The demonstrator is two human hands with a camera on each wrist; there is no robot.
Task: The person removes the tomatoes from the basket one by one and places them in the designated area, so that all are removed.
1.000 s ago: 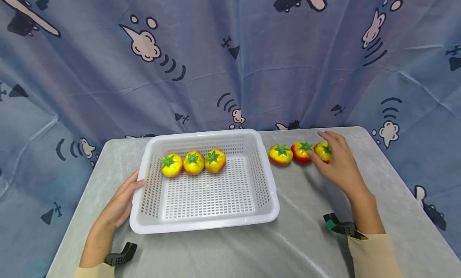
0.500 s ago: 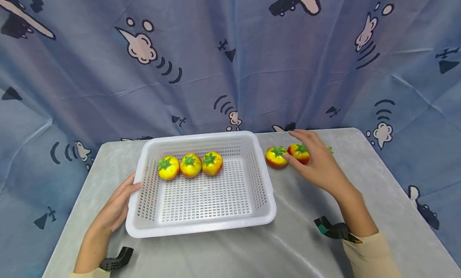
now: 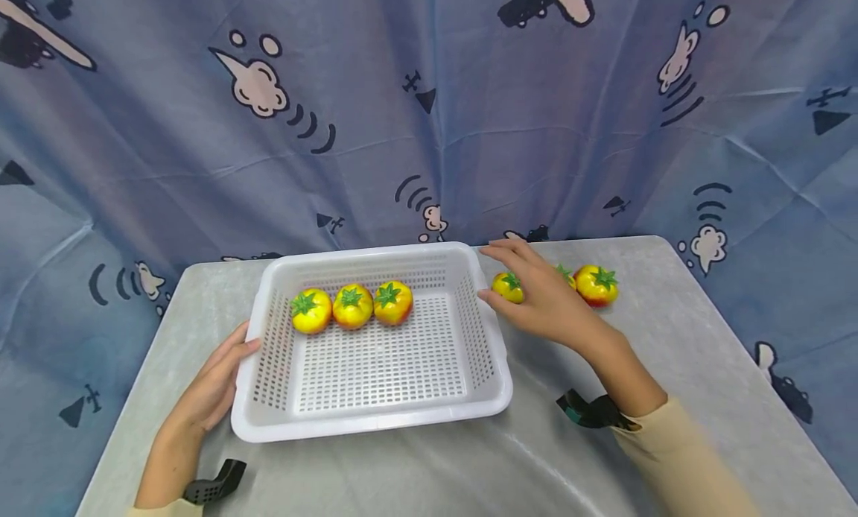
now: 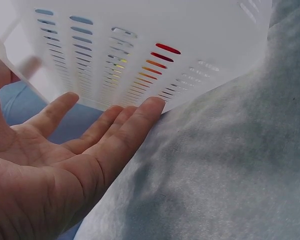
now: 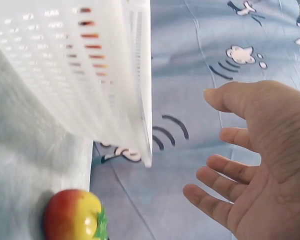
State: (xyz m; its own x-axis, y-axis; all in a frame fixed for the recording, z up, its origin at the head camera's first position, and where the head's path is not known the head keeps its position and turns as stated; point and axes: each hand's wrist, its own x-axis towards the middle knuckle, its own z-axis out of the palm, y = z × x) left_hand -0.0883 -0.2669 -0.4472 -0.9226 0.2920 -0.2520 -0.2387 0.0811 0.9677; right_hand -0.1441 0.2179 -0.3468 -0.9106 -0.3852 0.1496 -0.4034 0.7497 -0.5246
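A white perforated plastic basket (image 3: 375, 427) stands on the table, holding a row of three yellow-and-red tomatoes (image 3: 352, 306) with green star-shaped tops. My left hand (image 3: 211, 390) grips its left rim, thumb over the edge; in the left wrist view the fingertips (image 4: 152, 104) lie against the slotted outer wall. At the right rim hovers my right hand (image 3: 543, 293), fingers spread and nothing in them. Beneath and beside it on the table are three more tomatoes (image 3: 596, 285), two partly hidden by that hand. One tomato (image 5: 72, 215) shows low in the right wrist view.
The grey table (image 3: 442, 472) has its back edge against a blue curtain (image 3: 429, 115) printed with cartoon shapes. A black strap device sits on each wrist, the left one (image 3: 214, 483) close above the tabletop.
My right hand has moved left from the rightmost table tomato to the basket's right rim, uncovering that tomato. The left hand keeps its grip, and the tomatoes stay in place.
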